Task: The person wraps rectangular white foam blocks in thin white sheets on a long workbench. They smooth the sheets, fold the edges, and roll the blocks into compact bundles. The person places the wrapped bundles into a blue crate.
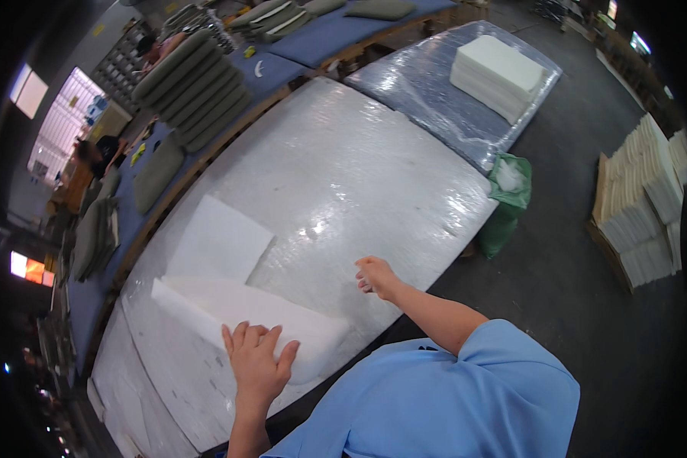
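Note:
A soft white piece of padding (244,305) lies near me on the plastic-covered table (336,160), one long edge raised. My left hand (256,355) rests on its near side with the fingers spread. Beyond the padding, a flat white sheet (221,240) reaches partly under it. My right hand (375,278) is over the table to the right, apart from the padding. Its fingers are curled closed, and whatever they may hold is hidden.
A green bag (509,187) with white stuff inside hangs at the table's right corner. Stacked white pads (500,72) sit on the wrapped far table; more stacks (641,202) stand on the floor at right. Grey-green cushions (195,91) line the blue bench, where people work.

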`<state>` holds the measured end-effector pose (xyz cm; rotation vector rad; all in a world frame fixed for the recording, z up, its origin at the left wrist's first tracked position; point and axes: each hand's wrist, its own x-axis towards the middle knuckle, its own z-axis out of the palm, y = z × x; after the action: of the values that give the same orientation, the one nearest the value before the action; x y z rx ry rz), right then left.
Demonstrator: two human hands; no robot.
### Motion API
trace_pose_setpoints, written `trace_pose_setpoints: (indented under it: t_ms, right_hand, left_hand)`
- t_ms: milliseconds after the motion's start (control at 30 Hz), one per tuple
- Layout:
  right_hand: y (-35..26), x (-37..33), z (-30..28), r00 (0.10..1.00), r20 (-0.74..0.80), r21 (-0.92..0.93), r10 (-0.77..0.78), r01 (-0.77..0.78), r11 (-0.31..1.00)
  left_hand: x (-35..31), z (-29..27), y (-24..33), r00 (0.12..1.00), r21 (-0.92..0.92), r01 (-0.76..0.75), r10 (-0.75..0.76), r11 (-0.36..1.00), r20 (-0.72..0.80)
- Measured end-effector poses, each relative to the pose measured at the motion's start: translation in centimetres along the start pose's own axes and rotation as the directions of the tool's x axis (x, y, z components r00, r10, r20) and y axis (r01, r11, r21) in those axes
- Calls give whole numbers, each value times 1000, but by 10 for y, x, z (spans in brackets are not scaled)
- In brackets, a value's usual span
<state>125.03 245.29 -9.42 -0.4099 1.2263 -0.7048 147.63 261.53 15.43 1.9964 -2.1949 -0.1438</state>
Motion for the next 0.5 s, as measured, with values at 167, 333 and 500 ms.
trace_pose_setpoints:
  t_ms: [167, 333, 500]
  right_hand:
    - [-29, 27, -157, 926, -376, 301, 34, 87, 950]
    - [-85, 29, -291, 695, -698, 125, -171, 354, 927]
    - [-185, 48, -415, 663, -720, 179, -203, 461, 869]
  left_hand:
    - [22, 11, 8, 999, -17, 33, -33, 999, -19]
    - [45, 8, 18, 992, -70, 123, -124, 990, -12]
    - [59, 12, 20, 960, 26, 270, -271, 963, 69]
